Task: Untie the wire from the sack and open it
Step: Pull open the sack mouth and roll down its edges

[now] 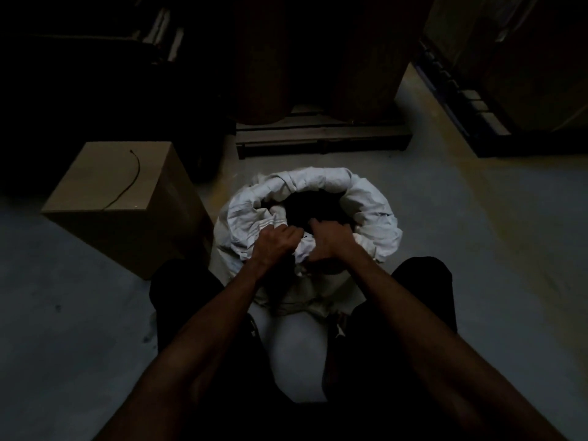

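Note:
A white woven sack [372, 214] stands upright on the floor between my legs. Its mouth is open and its rim is rolled outward, with dark contents inside. My left hand [275, 241] grips the near rim of the sack, fingers curled over the cloth. My right hand [329, 241] grips the same near rim just beside it, fingers hooked over the edge. A thin dark wire [129, 181] lies loose on top of the cardboard box to the left, apart from the sack.
A closed cardboard box [95, 198] stands on the floor left of the sack. Behind the sack is a wooden pallet [321, 136] bearing large brown rolls [359, 74]. Dark shelving and pallets fill the back right. The scene is dim.

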A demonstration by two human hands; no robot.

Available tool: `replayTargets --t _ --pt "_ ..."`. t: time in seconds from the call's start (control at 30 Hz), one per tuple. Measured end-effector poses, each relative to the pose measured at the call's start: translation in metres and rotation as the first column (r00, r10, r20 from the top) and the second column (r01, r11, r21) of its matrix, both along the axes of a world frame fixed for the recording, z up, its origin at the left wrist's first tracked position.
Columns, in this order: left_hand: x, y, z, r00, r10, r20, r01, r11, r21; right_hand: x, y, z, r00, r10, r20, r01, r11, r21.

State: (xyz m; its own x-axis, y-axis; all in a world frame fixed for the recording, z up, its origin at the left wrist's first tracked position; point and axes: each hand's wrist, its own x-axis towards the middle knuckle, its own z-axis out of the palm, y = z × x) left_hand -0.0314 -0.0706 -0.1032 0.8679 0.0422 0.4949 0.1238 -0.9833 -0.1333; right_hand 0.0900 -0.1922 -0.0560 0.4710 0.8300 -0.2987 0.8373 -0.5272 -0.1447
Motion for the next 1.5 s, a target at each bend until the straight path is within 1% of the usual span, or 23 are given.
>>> replayTargets --t 0.07,0.13,0.17,0.23,0.3,0.4,0.47,0.53,0.6,0.67,0.73,0.8,0.87,0.93,1.0,1.03,1.07,1.1,1.2,1.27,1.4,1.47,1.5 --pt "-0.008 0.003 -0.004 0.998 -0.041 0.037 0.041 0.999 0.019 -0.009 0.005 -0.017 1.000 -0.030 0.004 0.030 0.999 0.028" --pt "-0.018 0.009 -0.008 0.996 -0.088 0.001 0.088 0.996 0.008 -0.014 0.003 -0.030 0.999 -0.007 0.047 0.001 0.993 0.121" --pt "-0.022 0.012 -0.008 0.989 -0.137 -0.058 0.135 0.990 -0.037 -0.016 0.001 -0.034 0.997 0.015 0.075 -0.028 0.986 0.163" --pt "-0.028 0.017 -0.006 0.947 -0.245 -0.210 0.192 0.951 -0.242 -0.019 -0.003 -0.042 0.987 0.075 0.142 -0.101 0.977 0.187" --pt "-0.035 0.019 -0.001 0.882 -0.310 -0.353 0.135 0.887 -0.442 -0.015 -0.006 -0.046 0.972 0.127 0.199 -0.163 0.971 0.173" --pt "-0.039 0.026 0.000 0.844 -0.307 -0.440 0.032 0.848 -0.529 -0.017 -0.006 -0.048 0.932 0.194 0.305 -0.260 0.946 0.193" --pt "-0.032 0.030 0.010 0.820 -0.223 -0.527 -0.064 0.879 -0.472 -0.024 -0.007 -0.055 0.892 0.236 0.385 -0.333 0.920 0.207" --pt "-0.020 0.031 0.024 0.733 -0.120 -0.669 -0.112 0.950 -0.293 -0.028 -0.010 -0.064 0.830 0.259 0.494 -0.407 0.886 0.220" --pt "-0.005 0.028 0.030 0.654 -0.055 -0.754 0.003 0.998 -0.070 -0.030 -0.016 -0.068 0.783 0.253 0.568 -0.452 0.859 0.241" --pt "0.007 0.021 0.028 0.597 -0.085 -0.798 0.091 0.995 -0.038 -0.029 -0.025 -0.073 0.766 0.235 0.598 -0.479 0.829 0.288" --pt "0.016 0.014 0.021 0.589 -0.144 -0.795 0.127 0.988 -0.085 -0.027 -0.031 -0.076 0.769 0.228 0.597 -0.498 0.800 0.335" --pt "0.017 0.009 0.013 0.644 -0.176 -0.744 0.119 0.984 -0.129 -0.026 -0.034 -0.071 0.806 0.217 0.551 -0.443 0.838 0.319" --pt "0.013 0.011 0.008 0.720 -0.139 -0.680 0.077 0.990 -0.121 -0.027 -0.031 -0.058 0.921 0.203 0.332 -0.300 0.915 0.272" --pt "0.005 0.017 0.006 0.756 -0.054 -0.653 0.019 0.998 -0.060 -0.025 -0.026 -0.042 0.989 0.146 0.025 -0.148 0.954 0.260" --pt "-0.003 0.023 0.003 0.778 -0.002 -0.628 -0.009 1.000 -0.015 -0.020 -0.020 -0.031 0.961 0.109 -0.253 -0.039 0.963 0.266" --pt "-0.005 0.025 -0.001 0.787 -0.004 -0.617 -0.006 1.000 -0.015 -0.017 -0.016 -0.030 0.935 0.080 -0.346 0.009 0.969 0.248" --pt "-0.006 0.024 -0.006 0.797 -0.014 -0.604 -0.002 1.000 -0.025 -0.015 -0.012 -0.028 0.927 0.040 -0.372 0.043 0.976 0.212" --pt "-0.007 0.023 -0.010 0.799 -0.028 -0.601 0.003 0.999 -0.042 -0.013 -0.009 -0.030 0.942 0.008 -0.336 0.051 0.985 0.167" --pt "-0.011 0.017 -0.018 0.830 -0.035 -0.557 -0.002 0.998 -0.065 -0.025 0.000 -0.049 0.999 -0.004 -0.051 0.006 0.999 0.035" --pt "-0.015 0.018 -0.021 0.853 -0.037 -0.521 -0.001 0.997 -0.073 -0.033 0.004 -0.066 0.998 0.003 0.067 -0.006 1.000 0.030" --pt "-0.018 0.024 -0.013 0.798 -0.130 -0.588 -0.013 0.973 -0.232 -0.037 -0.002 -0.077 0.990 0.041 0.138 -0.044 0.999 0.023" --pt "-0.023 0.029 -0.005 0.803 -0.241 -0.546 0.008 0.919 -0.394 -0.036 -0.008 -0.080 0.988 0.016 0.153 -0.017 1.000 0.009" --pt "-0.026 0.033 -0.004 0.818 -0.270 -0.509 0.040 0.908 -0.417 -0.036 -0.010 -0.082 0.985 0.001 0.170 0.000 1.000 -0.007"
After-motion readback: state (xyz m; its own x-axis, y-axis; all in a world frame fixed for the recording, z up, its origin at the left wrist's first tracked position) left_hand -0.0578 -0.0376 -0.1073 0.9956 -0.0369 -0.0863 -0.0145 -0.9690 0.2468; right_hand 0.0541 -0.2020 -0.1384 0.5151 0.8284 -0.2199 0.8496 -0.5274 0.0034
